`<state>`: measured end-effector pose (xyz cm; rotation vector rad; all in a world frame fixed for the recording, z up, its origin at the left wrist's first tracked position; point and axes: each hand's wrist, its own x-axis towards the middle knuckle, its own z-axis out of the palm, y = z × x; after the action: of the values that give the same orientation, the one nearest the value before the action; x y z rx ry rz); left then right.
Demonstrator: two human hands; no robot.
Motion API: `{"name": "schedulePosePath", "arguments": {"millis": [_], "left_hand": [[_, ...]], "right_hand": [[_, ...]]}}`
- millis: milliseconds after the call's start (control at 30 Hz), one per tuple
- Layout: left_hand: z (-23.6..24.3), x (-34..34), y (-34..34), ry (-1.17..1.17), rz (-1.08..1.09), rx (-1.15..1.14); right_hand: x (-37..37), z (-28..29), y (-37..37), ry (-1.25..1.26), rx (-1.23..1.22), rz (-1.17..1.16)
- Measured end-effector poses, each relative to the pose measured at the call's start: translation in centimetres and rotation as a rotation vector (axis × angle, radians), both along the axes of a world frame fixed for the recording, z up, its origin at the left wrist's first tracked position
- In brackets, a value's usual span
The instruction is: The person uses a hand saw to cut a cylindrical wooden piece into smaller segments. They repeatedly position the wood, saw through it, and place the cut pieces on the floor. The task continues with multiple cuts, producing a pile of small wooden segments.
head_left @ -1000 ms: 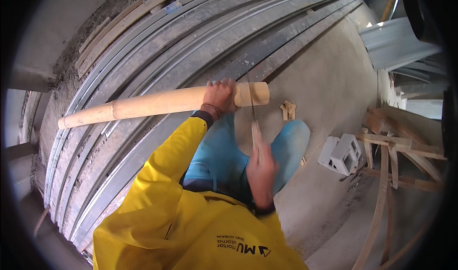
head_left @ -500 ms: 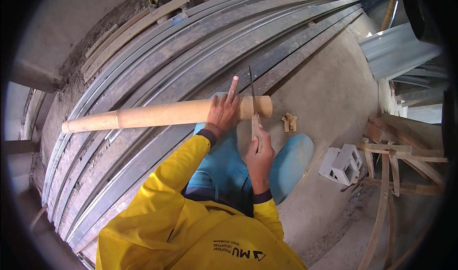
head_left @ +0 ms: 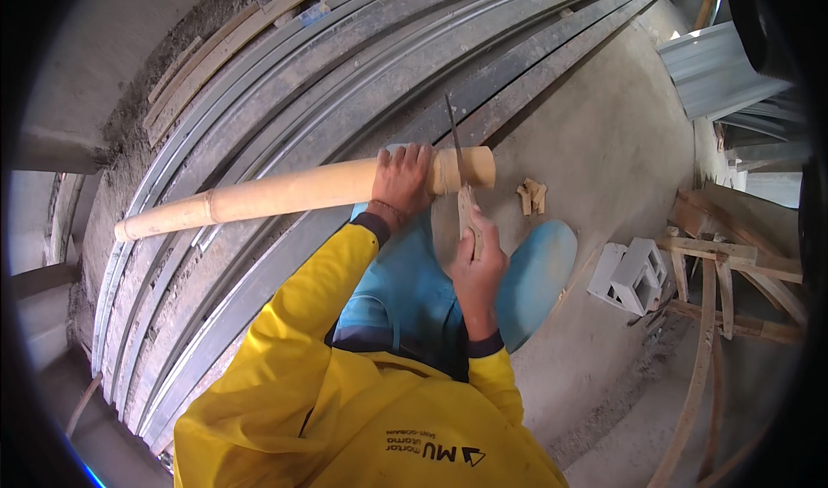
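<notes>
A thick pale bamboo pole (head_left: 293, 197) lies across my thigh, its left end over the metal lengths on the floor. My left hand (head_left: 403, 176) is wrapped over the pole near its right end, fingers curled around the far side. In my right hand (head_left: 479, 251) is the wooden handle of a handsaw (head_left: 454, 126), closed in my fingers. The saw's thin dark blade crosses the pole a little short of its right end, just right of a node. How deep the blade sits in the bamboo I cannot tell.
Long grey metal profiles (head_left: 345, 134) run along the floor beyond and left of me. Small bamboo offcuts (head_left: 532, 197) lie right of the pole. A grey hollow block (head_left: 628, 274) and a wooden trestle (head_left: 716, 251) stand to the right. Wooden planks (head_left: 233, 48) lie at the far left.
My left forefinger, raised before, now curls down onto the pole. The pole's right end has risen somewhat, and the saw has shifted slightly with my right hand.
</notes>
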<state>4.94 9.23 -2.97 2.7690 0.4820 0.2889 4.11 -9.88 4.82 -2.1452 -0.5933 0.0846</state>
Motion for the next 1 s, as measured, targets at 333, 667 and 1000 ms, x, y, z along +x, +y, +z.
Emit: {"name": "schedulePosePath", "arguments": {"millis": [333,667,1000], "left_hand": [[-0.6,1.8,1.9,0.032,-0.058,-0.1],[0.8,2.5,2.8,0.168,-0.075,-0.164],[1.4,2.1,2.9,0.201,-0.065,-0.145]], "right_hand": [[0.3,1.9,1.0,-0.09,-0.139,0.033],[-6.5,4.0,-4.7,-0.075,-0.087,-0.027],[-0.3,0.5,-0.2,-0.189,-0.017,0.018]]}}
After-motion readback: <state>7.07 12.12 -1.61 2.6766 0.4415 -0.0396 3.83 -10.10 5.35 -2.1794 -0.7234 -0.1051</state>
